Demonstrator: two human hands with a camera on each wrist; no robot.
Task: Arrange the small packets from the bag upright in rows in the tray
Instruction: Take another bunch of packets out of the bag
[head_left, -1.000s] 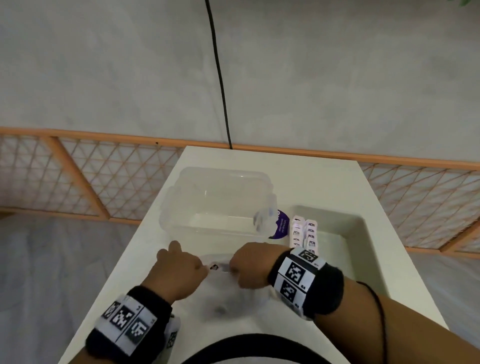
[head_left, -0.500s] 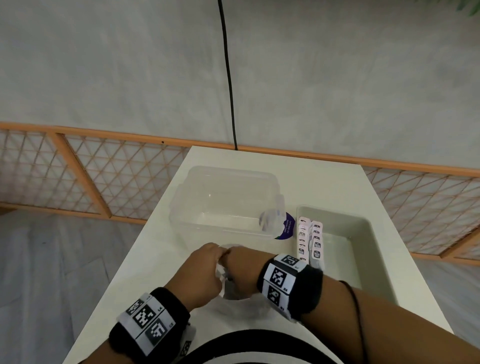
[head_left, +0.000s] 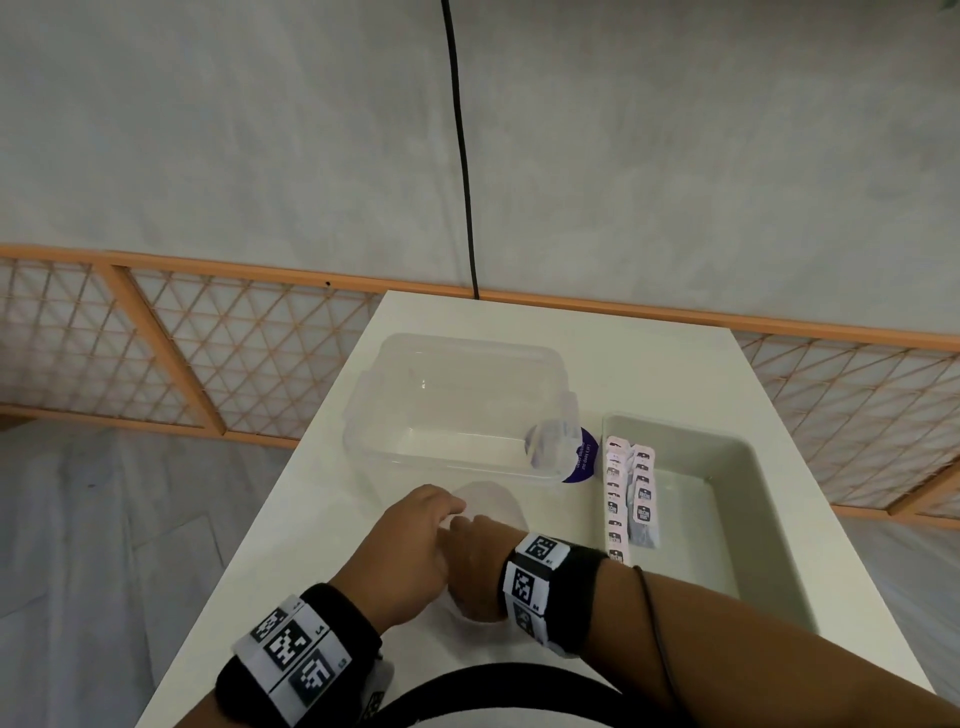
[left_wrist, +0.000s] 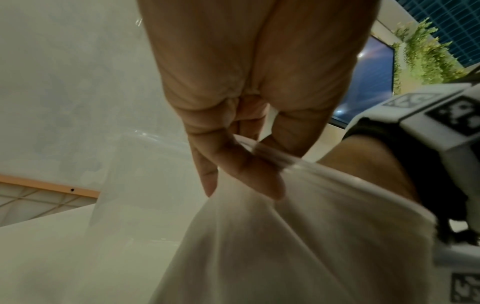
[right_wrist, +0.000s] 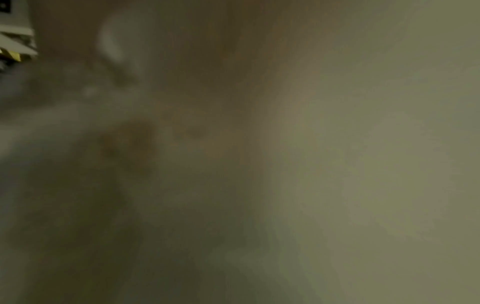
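Note:
A translucent plastic bag (head_left: 493, 501) sits at the table's near edge between my hands. My left hand (head_left: 415, 545) pinches the bag's rim; the left wrist view shows the left hand (left_wrist: 244, 174) with thumb and fingers closed on the thin film of the bag (left_wrist: 285, 236). My right hand (head_left: 475, 551) presses against the left, its fingers hidden down in the bag. The right wrist view is a dark blur. Pink-white small packets (head_left: 615, 499) stand upright in two rows at the left side of the grey tray (head_left: 753, 519).
An empty clear plastic container (head_left: 457, 405) stands behind the bag. A small clear pouch with a purple label (head_left: 582, 457) lies between it and the tray. The narrow white table (head_left: 649, 364) drops off left and right. A black cable (head_left: 462, 156) hangs on the wall.
My hands, apart on the bag's mouth a second ago, have come together. The left hand moved right, and the right hand has sunk into the bag.

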